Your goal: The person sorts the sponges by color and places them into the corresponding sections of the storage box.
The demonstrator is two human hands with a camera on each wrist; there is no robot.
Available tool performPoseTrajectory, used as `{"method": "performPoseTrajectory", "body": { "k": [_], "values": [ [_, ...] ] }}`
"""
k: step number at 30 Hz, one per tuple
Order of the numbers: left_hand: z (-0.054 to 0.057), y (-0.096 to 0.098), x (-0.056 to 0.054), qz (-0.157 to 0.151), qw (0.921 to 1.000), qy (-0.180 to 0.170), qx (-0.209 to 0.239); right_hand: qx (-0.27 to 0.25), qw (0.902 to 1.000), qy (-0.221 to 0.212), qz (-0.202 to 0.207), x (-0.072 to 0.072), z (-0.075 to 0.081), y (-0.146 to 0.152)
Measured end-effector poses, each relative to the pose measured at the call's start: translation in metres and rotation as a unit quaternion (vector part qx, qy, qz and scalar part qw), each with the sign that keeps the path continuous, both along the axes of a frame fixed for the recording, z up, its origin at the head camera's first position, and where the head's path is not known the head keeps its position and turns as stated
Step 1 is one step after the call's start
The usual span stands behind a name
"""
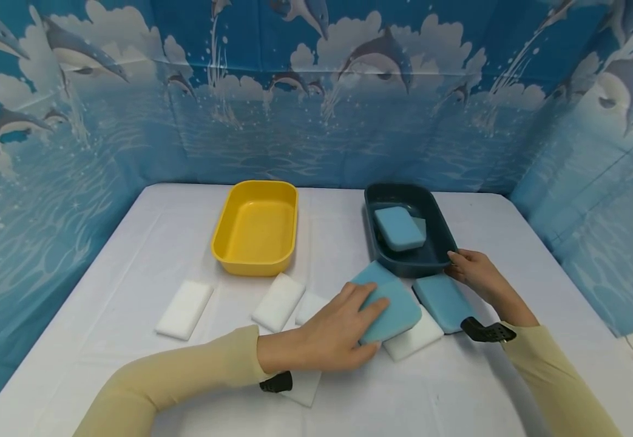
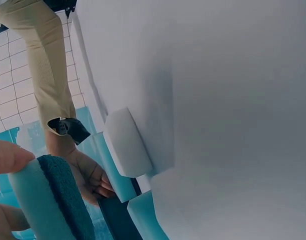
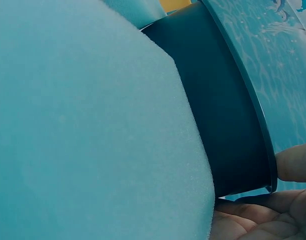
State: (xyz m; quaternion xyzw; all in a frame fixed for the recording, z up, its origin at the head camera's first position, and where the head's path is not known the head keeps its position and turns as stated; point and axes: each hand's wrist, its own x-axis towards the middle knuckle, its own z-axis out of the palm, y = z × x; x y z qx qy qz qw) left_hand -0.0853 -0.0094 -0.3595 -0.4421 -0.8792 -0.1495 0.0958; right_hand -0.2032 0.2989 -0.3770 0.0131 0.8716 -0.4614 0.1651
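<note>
My left hand [image 1: 338,331] grips a light blue sponge [image 1: 395,312] above the table; the left wrist view shows the dark scouring layer on this sponge [image 2: 68,195]. Another blue sponge [image 1: 375,273] lies partly hidden behind it, beside the dark teal tub [image 1: 411,271]. At the tub's near right corner, my right hand [image 1: 477,278] holds the rim, thumb and fingers on either side in the right wrist view. Inside the tub lie blue sponges [image 1: 398,227], one resting on another. A further blue sponge [image 1: 444,301] sits just below that corner and fills much of the right wrist view.
A yellow tub [image 1: 253,268] with nothing in it stands at the back, left of the dark one. Several white sponges lie about: one at far left [image 1: 185,309], one below the yellow tub [image 1: 279,302], one under the held sponge [image 1: 416,337]. Dolphin-print curtains [image 1: 316,133] surround the table.
</note>
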Motion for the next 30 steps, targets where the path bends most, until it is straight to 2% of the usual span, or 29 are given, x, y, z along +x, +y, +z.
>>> {"method": "performPoseTrajectory", "body": {
  "k": [10,19,30],
  "values": [
    [0.007,0.002,-0.012,0.014,0.9995,0.023,0.015,-0.004,1.0,0.003,0.008,0.002,0.0,0.001],
    [0.01,0.005,-0.019,0.031,0.9994,0.011,0.008,-0.004,0.9999,0.006,0.01,0.001,-0.001,0.004],
    [0.011,0.011,-0.029,0.038,0.9992,0.007,0.013,-0.007,0.9999,0.004,0.007,0.001,0.001,0.001]
  ]
}}
